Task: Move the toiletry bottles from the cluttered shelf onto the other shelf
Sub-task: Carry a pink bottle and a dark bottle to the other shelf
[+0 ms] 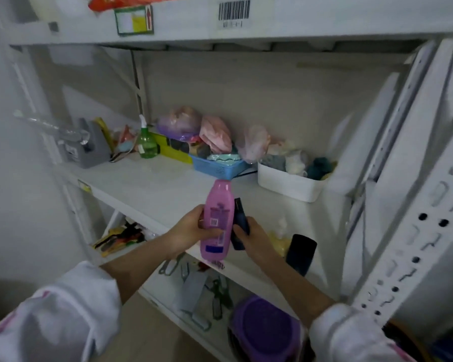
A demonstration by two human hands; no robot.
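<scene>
My left hand [191, 229] grips a pink bottle [217, 218] around its middle, cap pointing away from me, above the front edge of the middle shelf [147, 184]. Right beside it, my right hand [254, 237] holds a small dark blue bottle [239, 223]. On the same shelf, near the right front, stand a dark blue container [301, 253] and a pale yellow pump bottle [281, 239], the latter partly hidden by my right hand. A green spray bottle [147, 142] stands at the back left of the shelf.
At the shelf's back sit a blue basket [220, 167] piled with bags, a white bin [288, 185] of soft items and a grey device [89, 146]. The lower shelf holds utensils [194, 280] and a purple lid [267, 327]. A perforated white upright [413, 231] stands at the right.
</scene>
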